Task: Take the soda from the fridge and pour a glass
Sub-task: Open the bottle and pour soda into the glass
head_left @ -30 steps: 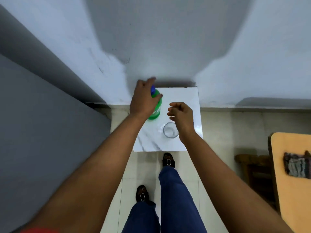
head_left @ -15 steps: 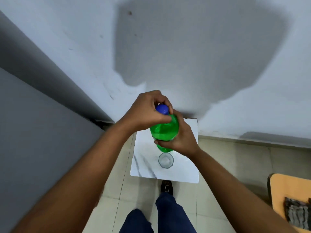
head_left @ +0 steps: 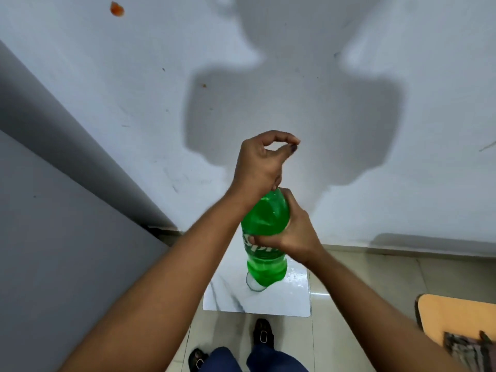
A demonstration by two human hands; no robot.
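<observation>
The green soda bottle (head_left: pixel 265 268) is held up in the air, upright, above the white marble table (head_left: pixel 292 300). My right hand (head_left: pixel 296 234) is wrapped around the bottle's body at the label. Over the bottle's top my left hand (head_left: pixel 261 167) is curled shut, its lower fingers closed around the neck; the blue cap is hidden under it. The clear glass (head_left: pixel 253 284) stands on the table directly under the bottle, and only part of its rim shows past the bottle's base.
A grey flat surface (head_left: pixel 67 251) fills the left side, meeting the white wall (head_left: pixel 349 116) behind the table. An orange-topped piece of furniture (head_left: pixel 456 318) with a folded cloth (head_left: pixel 469 350) stands at lower right. My feet (head_left: pixel 264 335) are on the tiled floor before the table.
The bottle has been lifted off the table and higher into view. My right hand came onto its body; my left hand has closed over the cap, which no longer shows. The view tilted up.
</observation>
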